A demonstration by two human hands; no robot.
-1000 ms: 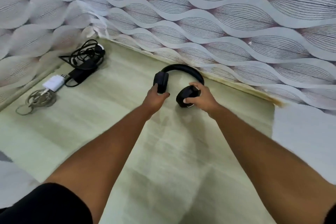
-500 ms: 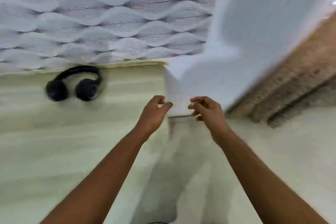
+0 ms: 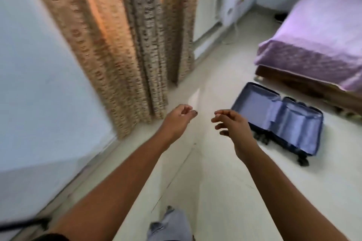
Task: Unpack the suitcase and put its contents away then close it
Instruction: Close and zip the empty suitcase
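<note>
The blue suitcase [image 3: 278, 117] lies open on the pale floor at the right, in front of the bed. Its shiny blue lining shows and I see nothing lying inside. My left hand [image 3: 178, 119] hangs in mid-air at the centre, fingers loosely curled and holding nothing. My right hand [image 3: 233, 125] is beside it, just left of the suitcase, fingers spread and holding nothing. The headphones are out of view.
A bed with a purple cover [image 3: 317, 41] stands at the right behind the suitcase. Tan patterned curtains [image 3: 125, 41] hang at the centre left beside a white wall [image 3: 39, 84]. My leg in blue-grey trousers [image 3: 168, 225] shows at the bottom.
Both hands let go of the black headphones on the surface by the patterned wall. My view then swung right, and the open suitcase and bed came into sight.
</note>
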